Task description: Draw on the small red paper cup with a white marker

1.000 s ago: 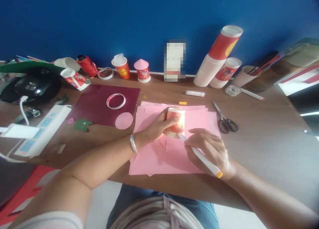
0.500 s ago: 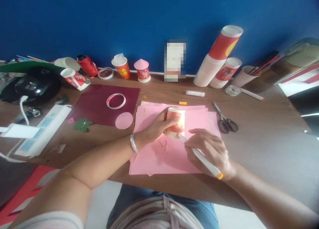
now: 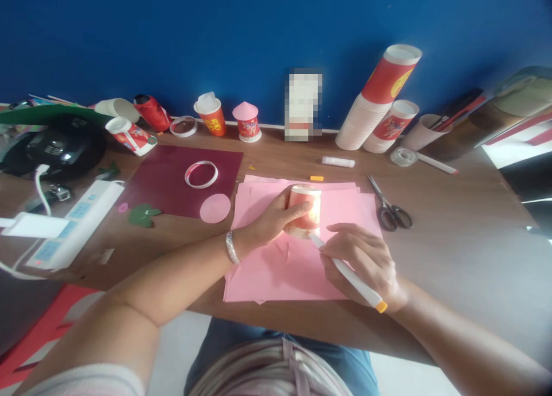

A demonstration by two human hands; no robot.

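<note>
My left hand (image 3: 287, 215) is wrapped round a red and white paper cup (image 3: 311, 218), thumb across its side. Bright light washes out part of the cup's print. In my right hand (image 3: 360, 258) is a white marker (image 3: 357, 284) with an orange end, held like a pen. Its tip meets the lower part of the cup or lies just in front of it; I cannot tell which. Under both hands lies a stack of pink paper sheets (image 3: 267, 278). An orange marker cap (image 3: 317, 178) rests just behind the stack.
Scissors (image 3: 390, 209) lie right of the paper. Behind are a glue stick (image 3: 338, 162), a tape roll (image 3: 404, 156) and a tall cup stack (image 3: 366, 120). A pink-roofed cup (image 3: 247, 126) stands by the wall. Left are maroon paper (image 3: 172, 180), a pink disc (image 3: 215, 208) and a power strip (image 3: 77, 223).
Almost nothing differs. The marker's orange end has shifted very slightly down and to the right; the cup and left hand keep their place.
</note>
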